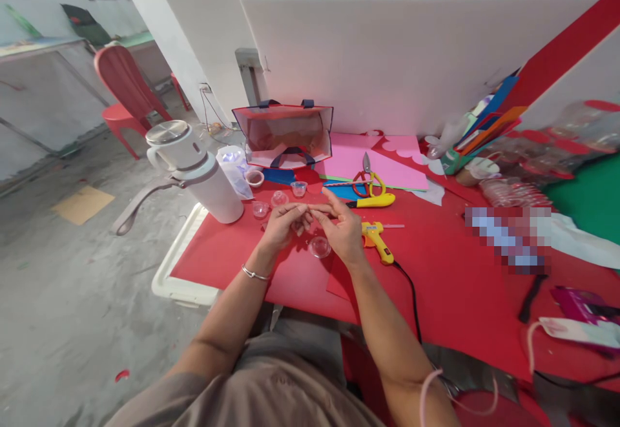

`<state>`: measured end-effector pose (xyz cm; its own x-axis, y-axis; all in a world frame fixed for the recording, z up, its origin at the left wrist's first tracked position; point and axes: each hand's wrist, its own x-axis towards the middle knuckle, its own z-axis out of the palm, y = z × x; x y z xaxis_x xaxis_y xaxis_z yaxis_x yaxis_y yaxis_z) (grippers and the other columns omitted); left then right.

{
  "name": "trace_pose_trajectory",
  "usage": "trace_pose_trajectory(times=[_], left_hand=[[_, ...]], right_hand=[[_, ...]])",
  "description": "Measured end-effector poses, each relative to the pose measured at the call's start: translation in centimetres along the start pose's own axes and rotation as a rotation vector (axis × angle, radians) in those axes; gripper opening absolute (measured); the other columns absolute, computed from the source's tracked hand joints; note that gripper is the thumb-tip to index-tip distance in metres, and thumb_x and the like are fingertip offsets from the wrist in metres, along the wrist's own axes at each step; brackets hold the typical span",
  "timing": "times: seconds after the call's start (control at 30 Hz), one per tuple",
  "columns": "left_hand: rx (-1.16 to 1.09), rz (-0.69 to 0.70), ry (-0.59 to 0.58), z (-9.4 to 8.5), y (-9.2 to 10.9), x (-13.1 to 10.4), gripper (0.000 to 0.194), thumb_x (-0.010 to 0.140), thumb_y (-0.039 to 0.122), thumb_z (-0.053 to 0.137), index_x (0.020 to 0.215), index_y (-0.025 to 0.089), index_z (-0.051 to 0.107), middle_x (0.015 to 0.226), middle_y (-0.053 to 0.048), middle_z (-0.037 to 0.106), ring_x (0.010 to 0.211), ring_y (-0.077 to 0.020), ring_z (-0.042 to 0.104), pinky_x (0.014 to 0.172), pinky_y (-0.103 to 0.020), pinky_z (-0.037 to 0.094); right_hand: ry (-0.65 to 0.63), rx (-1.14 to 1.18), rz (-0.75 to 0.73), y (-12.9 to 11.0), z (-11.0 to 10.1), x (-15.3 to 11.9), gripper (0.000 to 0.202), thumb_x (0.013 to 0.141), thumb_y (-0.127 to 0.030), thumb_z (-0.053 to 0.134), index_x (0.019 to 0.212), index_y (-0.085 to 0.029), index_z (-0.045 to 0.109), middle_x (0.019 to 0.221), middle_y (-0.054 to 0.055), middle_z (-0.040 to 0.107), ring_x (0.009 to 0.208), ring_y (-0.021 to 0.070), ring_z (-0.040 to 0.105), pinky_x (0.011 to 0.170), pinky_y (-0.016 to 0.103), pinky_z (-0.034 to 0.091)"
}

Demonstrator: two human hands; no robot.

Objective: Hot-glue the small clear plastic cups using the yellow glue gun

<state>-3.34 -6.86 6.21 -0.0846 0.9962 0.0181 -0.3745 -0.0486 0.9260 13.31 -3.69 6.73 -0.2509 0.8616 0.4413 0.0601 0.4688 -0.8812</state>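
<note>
Above the red table cover, my left hand (pixel 285 227) and my right hand (pixel 343 228) meet at the fingertips. The fingers of my left hand are curled and pressed together. On my right hand the thumb and fingers close towards the left, with one finger raised. Anything pinched between them is too small to make out. Just below the hands lies a clear round plastic cup (pixel 320 247). Beyond them stand more small clear cups, among them one cup (pixel 299 188) and another (pixel 260 209). A yellow glue gun (pixel 380 241) rests right of my right hand.
A yellow-handled tool (pixel 375 201) and scissors (pixel 367 178) lie behind the glue gun, by pink paper (pixel 394 156). A large white flask (pixel 213 188) stands at left, near an open bag (pixel 285 136). White boards (pixel 411 59) lean behind. The glue gun's cord (pixel 414 301) trails over the front edge.
</note>
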Motion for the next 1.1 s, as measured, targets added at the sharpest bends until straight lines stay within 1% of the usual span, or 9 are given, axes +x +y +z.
trace_pose_trajectory(times=[0.1, 0.23, 0.33, 0.4, 0.53, 0.67, 0.77, 0.93, 1.1], left_hand=[[0.005, -0.011, 0.015, 0.0, 0.1, 0.0, 0.038, 0.076, 0.049, 0.089, 0.077, 0.013, 0.077, 0.068, -0.006, 0.071, 0.053, -0.0107, 0.061, 0.046, -0.021, 0.039], [0.056, 0.030, 0.069, 0.0, 0.0, 0.0, 0.039, 0.068, 0.046, 0.095, 0.079, 0.015, 0.076, 0.063, -0.002, 0.068, 0.052, -0.0089, 0.057, 0.048, -0.020, 0.039], [0.063, 0.054, 0.057, -0.1, -0.3, 0.0, 0.040, 0.070, 0.048, 0.095, 0.079, 0.016, 0.072, 0.063, -0.001, 0.066, 0.052, -0.0081, 0.054, 0.049, -0.020, 0.038], [0.022, 0.037, -0.005, -0.2, -0.4, -0.1, 0.041, 0.074, 0.049, 0.092, 0.081, 0.017, 0.068, 0.065, -0.001, 0.066, 0.053, -0.0085, 0.054, 0.049, -0.021, 0.038], [-0.113, -0.066, -0.139, -0.3, -0.3, -0.2, 0.042, 0.078, 0.050, 0.090, 0.084, 0.018, 0.062, 0.070, -0.001, 0.065, 0.055, -0.0105, 0.058, 0.047, -0.021, 0.038], [-0.172, -0.135, -0.165, -0.4, 0.1, -0.3, 0.042, 0.078, 0.048, 0.090, 0.087, 0.018, 0.063, 0.071, -0.002, 0.066, 0.057, -0.0113, 0.062, 0.046, -0.020, 0.038], [-0.157, -0.141, -0.183, -0.5, 0.1, -0.3, 0.043, 0.077, 0.049, 0.091, 0.086, 0.017, 0.064, 0.071, -0.002, 0.067, 0.057, -0.0108, 0.061, 0.046, -0.019, 0.038], [-0.117, -0.168, -0.209, -0.8, 0.0, -0.2, 0.043, 0.072, 0.040, 0.096, 0.078, 0.016, 0.061, 0.068, 0.000, 0.063, 0.051, -0.0071, 0.054, 0.046, -0.018, 0.037], [-0.194, -0.233, -0.262, -0.8, 0.1, -0.1, 0.046, 0.066, 0.040, 0.099, 0.075, 0.016, 0.060, 0.068, 0.001, 0.060, 0.050, -0.0065, 0.052, 0.044, -0.018, 0.034]], right_hand=[[0.018, -0.050, -0.014, 0.1, 0.1, 0.0, 0.058, 0.096, -0.034, 0.075, 0.152, -0.032, 0.060, 0.112, 0.005, 0.084, 0.110, 0.0248, 0.077, 0.096, 0.042, 0.063], [0.085, -0.087, -0.030, -0.1, 0.1, 0.2, 0.058, 0.091, -0.034, 0.079, 0.147, -0.032, 0.064, 0.117, 0.007, 0.081, 0.113, 0.0245, 0.074, 0.083, 0.035, 0.062], [0.066, -0.015, 0.064, -0.2, 0.1, 0.4, 0.060, 0.087, -0.037, 0.082, 0.145, -0.031, 0.066, 0.117, 0.007, 0.081, 0.110, 0.0237, 0.075, 0.079, 0.033, 0.061], [0.024, 0.052, 0.158, -0.3, 0.0, 0.5, 0.063, 0.084, -0.041, 0.085, 0.143, -0.031, 0.067, 0.117, 0.007, 0.081, 0.104, 0.0231, 0.076, 0.076, 0.032, 0.062], [-0.059, 0.243, 0.289, -0.2, 0.0, 0.7, 0.059, 0.078, -0.044, 0.088, 0.133, -0.029, 0.072, 0.113, 0.005, 0.081, 0.107, 0.0239, 0.076, 0.083, 0.035, 0.064], [-0.092, 0.406, 0.351, 0.2, -0.1, 0.8, 0.059, 0.075, -0.043, 0.091, 0.129, -0.027, 0.073, 0.113, 0.005, 0.082, 0.108, 0.0248, 0.077, 0.092, 0.040, 0.065], [-0.091, 0.383, 0.352, 0.2, -0.3, 0.8, 0.059, 0.074, -0.041, 0.091, 0.129, -0.026, 0.073, 0.111, 0.006, 0.082, 0.105, 0.0248, 0.077, 0.093, 0.041, 0.064], [-0.128, 0.251, 0.305, 0.0, -0.6, 0.9, 0.058, 0.075, -0.036, 0.091, 0.129, -0.027, 0.074, 0.109, 0.005, 0.082, 0.105, 0.0251, 0.077, 0.093, 0.042, 0.064], [-0.168, 0.290, 0.318, 0.5, -0.9, 0.9, 0.060, 0.068, -0.036, 0.096, 0.124, -0.026, 0.077, 0.105, 0.004, 0.082, 0.102, 0.0248, 0.078, 0.094, 0.042, 0.064]])
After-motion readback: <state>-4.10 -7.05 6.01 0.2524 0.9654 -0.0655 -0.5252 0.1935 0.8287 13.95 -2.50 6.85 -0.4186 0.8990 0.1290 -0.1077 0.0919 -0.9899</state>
